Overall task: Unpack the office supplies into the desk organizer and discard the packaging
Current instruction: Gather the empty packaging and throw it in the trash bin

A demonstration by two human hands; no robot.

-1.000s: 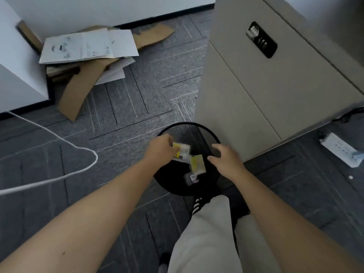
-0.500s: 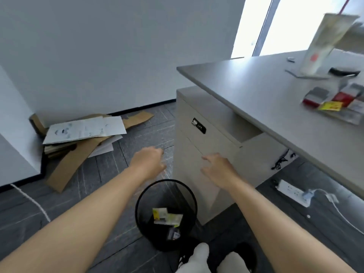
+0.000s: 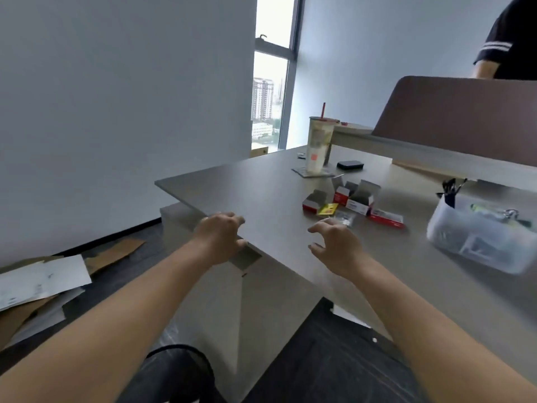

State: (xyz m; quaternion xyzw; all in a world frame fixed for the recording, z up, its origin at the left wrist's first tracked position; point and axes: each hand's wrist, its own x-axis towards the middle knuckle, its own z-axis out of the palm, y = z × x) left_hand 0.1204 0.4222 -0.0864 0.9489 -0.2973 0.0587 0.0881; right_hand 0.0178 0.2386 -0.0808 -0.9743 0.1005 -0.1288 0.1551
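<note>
Both my hands hover empty over the near corner of the grey desk (image 3: 261, 184). My left hand (image 3: 220, 237) has loosely curled fingers at the desk's edge. My right hand (image 3: 334, 242) is spread with bent fingers above the desktop. Beyond it lie several opened red-and-white boxes (image 3: 357, 199), a small yellow packet (image 3: 327, 209) and a clear plastic wrapper (image 3: 344, 219). The translucent desk organizer (image 3: 476, 237) stands at the right, with pens and other supplies in it. The black mesh bin (image 3: 180, 370) shows at the bottom, on the floor between my arms.
A tall drink cup (image 3: 318, 144) with a red straw and a small black device (image 3: 350, 164) stand farther back on the desk. A brown partition (image 3: 465, 112) rises behind, with another person (image 3: 505, 42) beyond it. Flattened cardboard and paper (image 3: 40, 283) lie on the floor at left.
The packaging dropped from my hands into the bin. My view then rose from the bin to the desktop, and both empty hands came up over the desk corner.
</note>
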